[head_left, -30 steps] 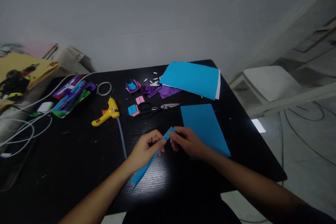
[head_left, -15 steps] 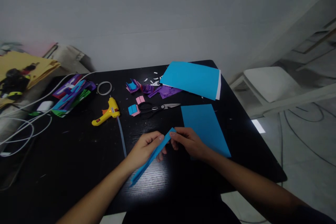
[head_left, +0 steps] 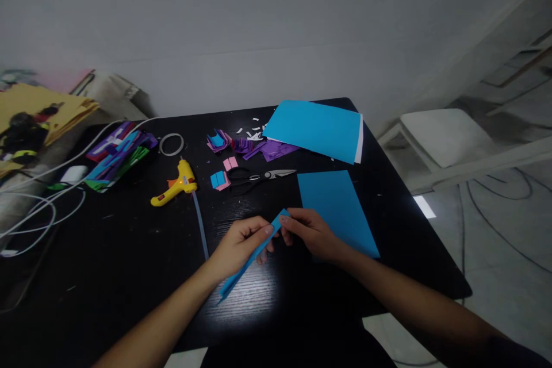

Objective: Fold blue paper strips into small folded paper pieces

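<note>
Both forearms reach in from the bottom edge and meet over the near middle of the black table [head_left: 129, 253], the wrists angled toward each other. The left hand [head_left: 239, 244] is curled, knuckles up, with its thumb and fingertips pinched on a narrow blue paper strip [head_left: 250, 259] near the strip's upper end. The right hand [head_left: 313, 234] faces it, fingers bent, and pinches the very top corner of the same strip between thumb and forefinger. The strip slants down and to the left from the fingertips, its lower end hanging just above the table below the left wrist. Just beside the right hand, partly under it, lies a blue sheet [head_left: 336, 207] flat on the table. Farther back lie scissors [head_left: 259, 176], a yellow glue gun [head_left: 175, 187], a roll of tape [head_left: 171, 144], small folded pieces of purple, pink and blue paper [head_left: 241, 146], and a larger stack of blue paper [head_left: 317, 129] near the far edge.
</note>
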The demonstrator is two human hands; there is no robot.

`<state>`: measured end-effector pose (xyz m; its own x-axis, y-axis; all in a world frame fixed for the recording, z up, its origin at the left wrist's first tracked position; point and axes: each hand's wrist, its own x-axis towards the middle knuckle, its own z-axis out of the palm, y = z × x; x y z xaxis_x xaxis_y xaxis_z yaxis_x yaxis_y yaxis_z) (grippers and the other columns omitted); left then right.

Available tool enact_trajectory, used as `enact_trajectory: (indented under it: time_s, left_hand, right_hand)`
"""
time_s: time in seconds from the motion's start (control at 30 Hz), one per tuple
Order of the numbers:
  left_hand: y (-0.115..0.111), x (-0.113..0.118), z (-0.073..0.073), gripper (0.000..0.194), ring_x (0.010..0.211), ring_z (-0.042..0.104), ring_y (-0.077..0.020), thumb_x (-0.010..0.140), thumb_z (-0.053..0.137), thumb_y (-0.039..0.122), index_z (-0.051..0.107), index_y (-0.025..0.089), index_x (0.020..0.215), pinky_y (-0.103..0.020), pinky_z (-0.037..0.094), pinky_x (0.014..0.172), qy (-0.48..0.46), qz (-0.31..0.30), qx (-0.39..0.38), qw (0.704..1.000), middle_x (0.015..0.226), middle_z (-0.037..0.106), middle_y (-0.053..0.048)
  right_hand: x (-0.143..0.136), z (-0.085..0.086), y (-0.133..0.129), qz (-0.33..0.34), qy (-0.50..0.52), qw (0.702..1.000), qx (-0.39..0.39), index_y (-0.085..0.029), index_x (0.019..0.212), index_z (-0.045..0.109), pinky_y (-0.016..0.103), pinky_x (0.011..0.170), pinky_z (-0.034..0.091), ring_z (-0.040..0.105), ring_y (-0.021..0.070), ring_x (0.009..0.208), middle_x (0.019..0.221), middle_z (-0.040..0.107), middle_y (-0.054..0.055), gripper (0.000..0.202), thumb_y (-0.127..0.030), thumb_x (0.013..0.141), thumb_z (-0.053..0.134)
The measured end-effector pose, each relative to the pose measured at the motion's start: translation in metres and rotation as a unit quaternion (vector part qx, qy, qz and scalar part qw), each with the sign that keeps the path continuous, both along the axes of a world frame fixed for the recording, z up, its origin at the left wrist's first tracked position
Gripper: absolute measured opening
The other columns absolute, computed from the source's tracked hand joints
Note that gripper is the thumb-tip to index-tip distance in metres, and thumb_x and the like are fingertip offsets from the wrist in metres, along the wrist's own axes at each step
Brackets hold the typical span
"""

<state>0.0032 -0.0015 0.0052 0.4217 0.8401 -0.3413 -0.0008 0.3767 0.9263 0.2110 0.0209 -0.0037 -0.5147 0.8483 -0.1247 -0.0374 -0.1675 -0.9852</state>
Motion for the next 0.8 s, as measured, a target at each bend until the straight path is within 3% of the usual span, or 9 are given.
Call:
enact_trajectory:
  time_s: [0.27, 0.8]
  left_hand:
    - [0.0002, -0.0014, 0.0007, 0.056, 0.046, 0.057, -0.0088, 0.09, 0.069, 0.068, 0.068, 0.014, 0.079, -0.02, 0.048, 0.047, 0.014, 0.004, 0.005, 1.0, 0.065, 0.066, -0.001]
    - [-0.0002, -0.0017, -0.0022, 0.05, 0.047, 0.057, -0.0089, 0.092, 0.072, 0.062, 0.069, 0.014, 0.082, -0.02, 0.047, 0.047, 0.017, 0.011, 0.022, 1.0, 0.065, 0.066, 0.0]
  right_hand:
    - [0.0015, 0.0014, 0.0009, -0.002, -0.001, 1.0, -0.005, -0.018, 0.071, 0.065, 0.029, 0.064, 0.049, 0.059, 0.0157, 0.063, 0.064, 0.062, 0.001, 0.054, -0.065, 0.097, 0.062]
    - [-0.0021, -0.0052, -0.0042, 0.017, 0.003, 0.999, -0.032, -0.018, 0.075, 0.065, 0.028, 0.059, 0.051, 0.059, 0.014, 0.058, 0.065, 0.063, 0.0, 0.051, -0.064, 0.095, 0.065]
